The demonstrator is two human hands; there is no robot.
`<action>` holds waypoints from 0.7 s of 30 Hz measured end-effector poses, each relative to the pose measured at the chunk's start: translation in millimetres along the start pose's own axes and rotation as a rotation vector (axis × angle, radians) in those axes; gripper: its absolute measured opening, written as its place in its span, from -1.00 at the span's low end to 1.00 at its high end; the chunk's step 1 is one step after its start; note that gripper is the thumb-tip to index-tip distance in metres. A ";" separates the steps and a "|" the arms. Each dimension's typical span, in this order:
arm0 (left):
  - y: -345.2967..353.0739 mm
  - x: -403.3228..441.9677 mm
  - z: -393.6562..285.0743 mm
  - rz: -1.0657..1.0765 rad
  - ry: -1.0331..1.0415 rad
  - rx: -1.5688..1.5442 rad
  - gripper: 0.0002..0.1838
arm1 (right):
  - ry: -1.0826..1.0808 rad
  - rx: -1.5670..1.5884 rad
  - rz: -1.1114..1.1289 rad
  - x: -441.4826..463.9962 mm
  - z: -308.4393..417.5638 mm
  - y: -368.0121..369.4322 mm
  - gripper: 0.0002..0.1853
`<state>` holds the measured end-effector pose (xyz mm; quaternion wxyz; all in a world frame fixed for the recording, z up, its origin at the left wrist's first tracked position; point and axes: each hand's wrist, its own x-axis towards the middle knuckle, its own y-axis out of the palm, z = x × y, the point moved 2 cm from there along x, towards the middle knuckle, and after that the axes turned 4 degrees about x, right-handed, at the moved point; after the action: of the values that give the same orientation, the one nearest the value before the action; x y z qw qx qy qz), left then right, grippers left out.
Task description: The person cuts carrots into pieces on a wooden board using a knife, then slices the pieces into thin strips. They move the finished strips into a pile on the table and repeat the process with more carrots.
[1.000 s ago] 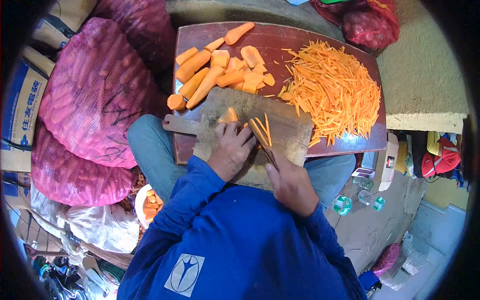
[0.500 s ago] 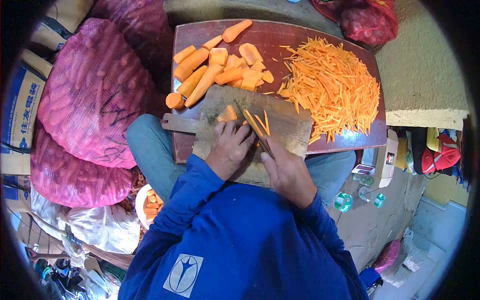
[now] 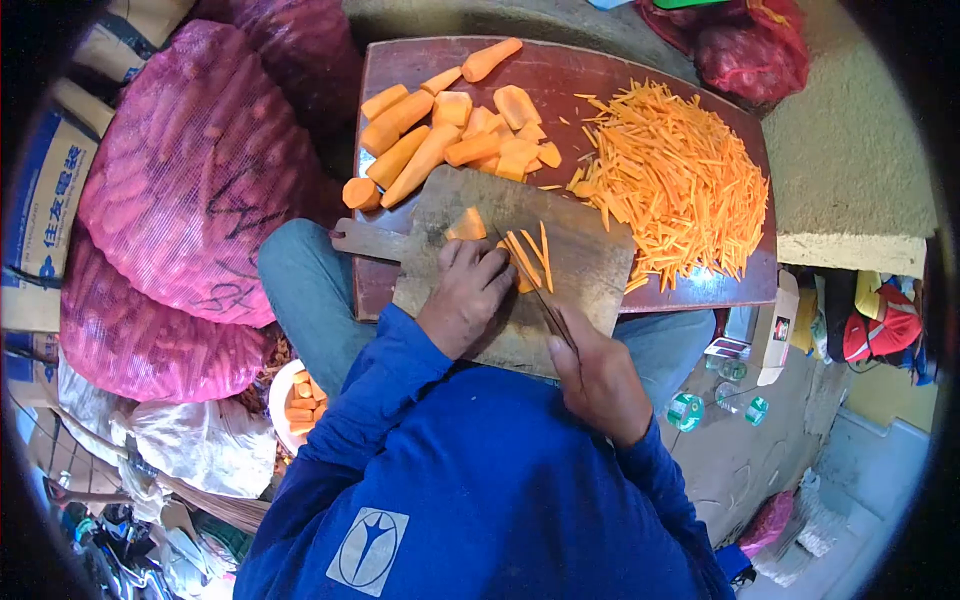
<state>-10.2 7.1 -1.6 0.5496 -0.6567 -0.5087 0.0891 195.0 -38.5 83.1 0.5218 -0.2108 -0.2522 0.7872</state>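
A worn wooden cutting board (image 3: 590,262) with a handle at its left lies across the near edge of the table. My left hand (image 3: 466,300) is closed, fingertips curled down on a carrot piece (image 3: 466,224) that shows beyond the knuckles. In my right hand (image 3: 602,382) is a knife (image 3: 548,308), its dark blade slanting up and left beside the left fingers. Several thin carrot strips (image 3: 544,256) lie on the board just right of the blade. Part of the carrot under the left fingers is hidden.
On the dark red table (image 3: 572,62), peeled carrot chunks (image 3: 420,150) sit at the left and a big heap of carrot strips (image 3: 680,180) at the right. Pink mesh sacks (image 3: 190,170) crowd the left side. A white bucket (image 3: 283,400) holds more carrot pieces. Plastic bottles (image 3: 685,411) lie at lower right.
My right hand and the knife have moved a little right and toward my body. The strips beside the blade have spread slightly. My left hand has stayed on the carrot; the whole view shifted slightly.
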 end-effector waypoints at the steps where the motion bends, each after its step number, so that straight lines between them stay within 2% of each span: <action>1: -2.1 -0.4 -0.3 0.024 0.005 -0.002 -0.59 | 0.013 -0.012 0.010 -2.2 -1.1 2.9 -0.56; 7: -2.4 3.1 -3.0 0.006 -0.002 -0.054 -0.58 | 0.041 -0.057 0.018 7.9 -4.1 10.5 -0.57; 13: -1.5 -3.0 -2.1 0.047 0.016 0.056 -0.61 | 0.030 -0.051 0.014 -0.5 -1.3 11.7 -0.55; 17: 0.9 -1.4 -5.3 -0.011 0.010 0.020 -0.62 | 0.073 -0.045 0.051 25.7 -3.7 15.3 -0.55; 21: 1.8 -1.0 0.2 -0.071 -0.013 -0.034 -0.59 | 0.019 -0.002 0.016 4.5 -1.2 8.2 -0.55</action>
<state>-9.8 6.7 -3.6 0.5378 -0.6469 -0.5367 0.0652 188.2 -36.8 76.8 0.5178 -0.2208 -0.2462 0.7890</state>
